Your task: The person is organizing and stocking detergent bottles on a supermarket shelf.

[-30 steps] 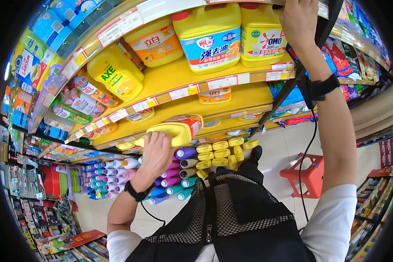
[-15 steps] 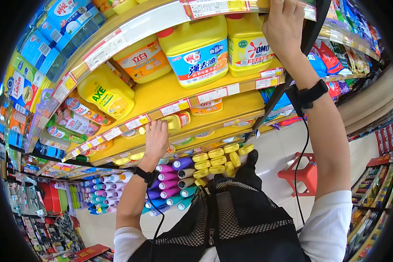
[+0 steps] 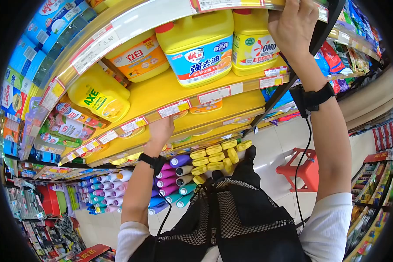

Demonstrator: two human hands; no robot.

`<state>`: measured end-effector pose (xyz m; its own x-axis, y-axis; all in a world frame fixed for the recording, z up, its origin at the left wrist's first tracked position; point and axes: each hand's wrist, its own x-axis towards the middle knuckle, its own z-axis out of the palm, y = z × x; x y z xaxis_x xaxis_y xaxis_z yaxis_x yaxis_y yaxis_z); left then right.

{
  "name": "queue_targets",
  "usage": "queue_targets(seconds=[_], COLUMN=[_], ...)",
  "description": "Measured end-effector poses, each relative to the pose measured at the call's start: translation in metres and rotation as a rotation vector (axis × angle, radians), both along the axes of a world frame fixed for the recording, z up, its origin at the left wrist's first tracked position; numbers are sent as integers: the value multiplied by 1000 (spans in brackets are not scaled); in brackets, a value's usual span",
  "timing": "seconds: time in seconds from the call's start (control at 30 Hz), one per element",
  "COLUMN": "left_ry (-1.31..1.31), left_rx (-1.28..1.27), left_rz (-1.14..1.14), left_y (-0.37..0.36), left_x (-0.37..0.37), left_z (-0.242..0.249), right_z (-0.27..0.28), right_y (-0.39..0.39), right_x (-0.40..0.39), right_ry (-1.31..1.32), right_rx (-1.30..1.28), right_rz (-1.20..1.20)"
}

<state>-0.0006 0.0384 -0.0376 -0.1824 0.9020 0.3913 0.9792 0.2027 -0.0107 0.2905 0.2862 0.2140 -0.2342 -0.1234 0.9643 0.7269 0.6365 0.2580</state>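
My left hand (image 3: pixel 162 130) reaches in under the price-tag strip (image 3: pixel 174 109) of the middle shelf, into the shelf space below. Its fingers are hidden behind that edge, so what they hold does not show. At upper right, my right hand (image 3: pixel 296 28) is closed over the edge of the upper shelf, beside the dark shelf post. Just left of it stands a yellow OMO jug (image 3: pixel 254 46). A larger yellow jug with a blue label (image 3: pixel 201 61) is beside that one, followed by an orange-labelled jug (image 3: pixel 139 59). A yellow AXE bottle (image 3: pixel 99 97) stands further left.
On the floor below are several yellow bottles (image 3: pixel 214 157) and rows of purple, pink and teal bottles (image 3: pixel 166 179). A red stool (image 3: pixel 299 170) stands at right. Cables hang from both wrist straps. More stocked shelves (image 3: pixel 371 183) line the far right.
My left hand has gone deeper under the shelf edge. The small yellow bottle it held has gone out of sight. My right hand stays on the upper edge; the view has shifted slightly.
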Motion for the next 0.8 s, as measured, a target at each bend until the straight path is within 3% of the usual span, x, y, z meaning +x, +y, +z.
queue_targets(seconds=[0.13,0.2,0.27,0.4,0.47,0.5,0.53,0.57,0.63,0.7,0.8], left_ry=[80,-535,-952,-1371,-1106,-727,-341,-356,-389,-364,-315], left_rx=[40,176,247,256,122,1,-113,-29,132,116,29], left_rz=[-158,-219,-291,-474,-301,-92,107,157,261,375,396], left_y=[15,35,40,32,23,14,7,3,-3,0,1], left_x=[-24,-58,-72,-79,-65,-41,-27,-31,-53,-71,-100], left_z=[-6,-54,-71,-69,-53,-23,-7,-20,-65,-89,-125], right_z=[0,-1,-3,-2,-3,-4,-4,-4,-6,-3,-5], right_y=[0,2,6,0,3,5,4,2,1,1,2], right_x=[0,-1,-3,-3,-3,-4,-9,-17,-14,-3,-4], right_ry=[-4,2,22,14,24,29,137,246,245,11,22], right_rx=[33,20,39,-1,28,43,-63,-169,-180,9,11], right_rz=[-1,-19,-10,-10,8,16,310,603,596,5,25])
